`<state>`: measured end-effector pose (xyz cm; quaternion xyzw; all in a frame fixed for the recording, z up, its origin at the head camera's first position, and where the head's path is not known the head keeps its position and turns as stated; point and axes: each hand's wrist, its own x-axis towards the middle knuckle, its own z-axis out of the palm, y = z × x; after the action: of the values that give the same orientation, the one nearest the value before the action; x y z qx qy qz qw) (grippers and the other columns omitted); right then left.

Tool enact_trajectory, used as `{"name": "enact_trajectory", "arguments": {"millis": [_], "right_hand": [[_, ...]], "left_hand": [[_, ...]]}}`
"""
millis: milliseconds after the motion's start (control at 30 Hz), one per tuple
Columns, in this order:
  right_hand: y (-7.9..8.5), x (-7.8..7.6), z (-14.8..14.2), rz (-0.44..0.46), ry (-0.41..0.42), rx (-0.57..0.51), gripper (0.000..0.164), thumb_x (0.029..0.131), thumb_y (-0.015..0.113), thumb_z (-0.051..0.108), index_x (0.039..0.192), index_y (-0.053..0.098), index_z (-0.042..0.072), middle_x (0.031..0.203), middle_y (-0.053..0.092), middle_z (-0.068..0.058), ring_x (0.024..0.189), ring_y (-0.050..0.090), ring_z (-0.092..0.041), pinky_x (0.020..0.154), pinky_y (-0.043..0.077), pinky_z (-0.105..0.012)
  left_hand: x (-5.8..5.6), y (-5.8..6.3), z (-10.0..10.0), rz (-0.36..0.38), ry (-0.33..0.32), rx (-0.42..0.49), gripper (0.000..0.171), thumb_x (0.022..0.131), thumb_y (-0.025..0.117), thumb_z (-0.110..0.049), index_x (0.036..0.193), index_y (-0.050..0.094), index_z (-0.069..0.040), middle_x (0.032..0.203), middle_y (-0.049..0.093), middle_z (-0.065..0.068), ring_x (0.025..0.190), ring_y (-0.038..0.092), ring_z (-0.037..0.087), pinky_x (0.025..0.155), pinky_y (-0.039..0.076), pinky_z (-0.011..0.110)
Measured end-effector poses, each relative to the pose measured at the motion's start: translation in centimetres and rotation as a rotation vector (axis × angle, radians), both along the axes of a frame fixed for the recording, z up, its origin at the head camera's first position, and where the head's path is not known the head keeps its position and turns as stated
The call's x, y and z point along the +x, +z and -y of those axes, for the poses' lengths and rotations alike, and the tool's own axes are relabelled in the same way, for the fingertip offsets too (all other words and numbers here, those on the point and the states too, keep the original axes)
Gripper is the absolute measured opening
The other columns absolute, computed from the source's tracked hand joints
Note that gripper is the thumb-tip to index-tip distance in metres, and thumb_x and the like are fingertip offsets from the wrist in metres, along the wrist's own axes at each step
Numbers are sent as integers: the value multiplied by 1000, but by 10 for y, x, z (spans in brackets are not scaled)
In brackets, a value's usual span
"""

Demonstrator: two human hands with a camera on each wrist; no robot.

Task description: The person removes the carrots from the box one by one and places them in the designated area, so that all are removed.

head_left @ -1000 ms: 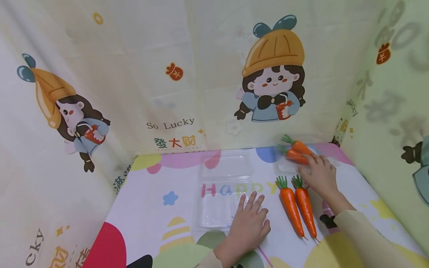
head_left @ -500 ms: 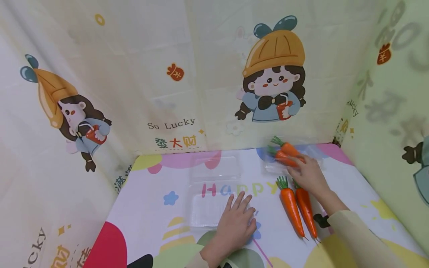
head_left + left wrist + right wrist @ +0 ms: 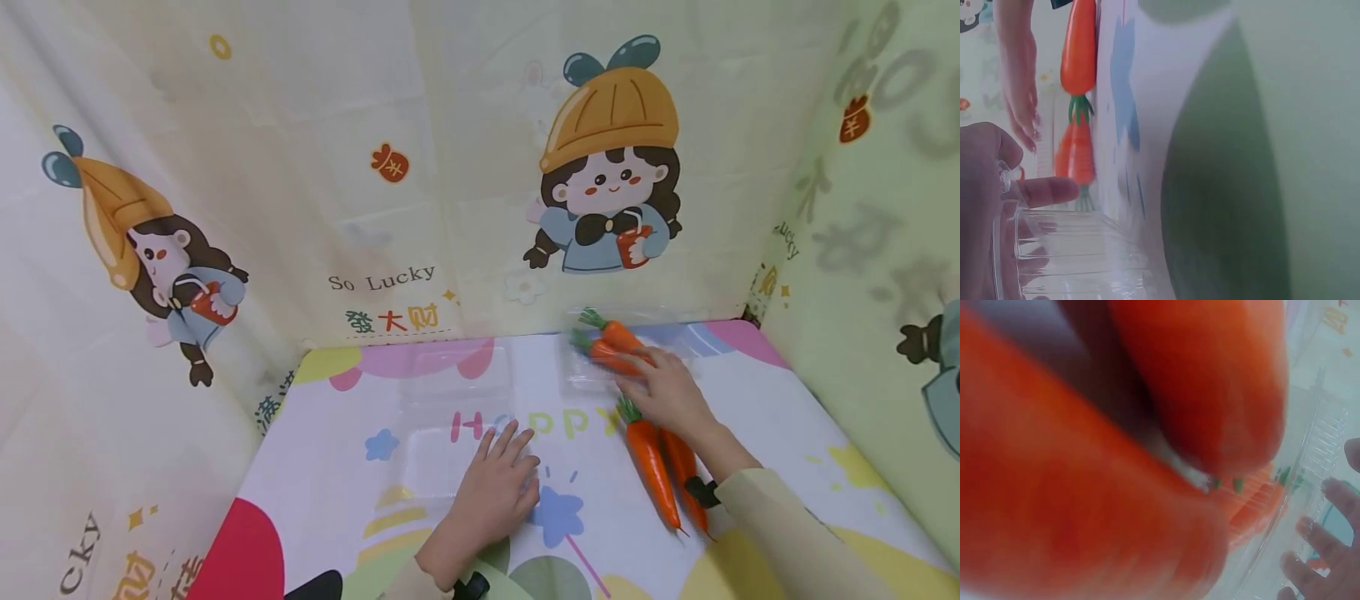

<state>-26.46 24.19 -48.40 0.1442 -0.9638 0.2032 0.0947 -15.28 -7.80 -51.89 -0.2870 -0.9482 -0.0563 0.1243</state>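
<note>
In the head view my left hand (image 3: 492, 483) lies with spread, fairly straight fingers on the right edge of an open clear plastic box (image 3: 435, 462). The left wrist view shows that hand (image 3: 997, 181) against the box's ribbed wall (image 3: 1072, 250). My right hand (image 3: 667, 392) touches a second clear box (image 3: 581, 375) at the back, its fingers extended over the box's right part. Inside lie two carrots (image 3: 600, 354), their lower ends covered by the hand. Two loose carrots (image 3: 651, 467) lie below my right wrist; the right one is partly hidden.
A patterned cloth (image 3: 330, 467) covers the table. Printed curtains (image 3: 480, 200) rise behind it and on both sides. The second box stands close to the back curtain. The first box's raised lid (image 3: 457, 371) lies toward the back.
Both boxes have slid left, each along with the hand on it. The two carrots in the back box moved with it. The loose carrots stay put, now more covered by the right arm.
</note>
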Motion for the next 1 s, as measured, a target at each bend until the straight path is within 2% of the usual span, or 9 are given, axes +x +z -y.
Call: {"name": "enact_trajectory", "arguments": {"millis": [267,467,733,1000], "right_hand": [[1,1,17,-3,62,-20,58,99,65,33,147,51,5,150,51,-20,142,37,-47,120,24,-65],[1,1,31,-35,114,-51,54,97,67,29,143,55,3,148,53,-18,140,42,-45,122,22,-62],[-2,1,49,-55,153,-81,53,96,68,31,143,58,8,147,55,-16,136,46,-45,116,34,-64],[4,4,62,-57,201,-79,52,94,68,27,141,60,5,146,57,-19,137,46,-48,114,36,-65]], "left_hand": [[-4,3,14,22,12,-9,31,104,49,-36,121,71,-23,157,50,1,155,32,28,123,30,57],[-7,3,25,21,4,8,31,103,51,-34,122,71,-22,156,51,3,154,34,29,122,31,57],[-12,1,46,20,-14,43,27,101,54,-32,119,72,-21,155,52,3,152,37,30,121,33,57],[-14,2,66,24,-18,66,23,100,58,-28,117,72,-20,153,55,6,150,41,32,120,33,58]]}}
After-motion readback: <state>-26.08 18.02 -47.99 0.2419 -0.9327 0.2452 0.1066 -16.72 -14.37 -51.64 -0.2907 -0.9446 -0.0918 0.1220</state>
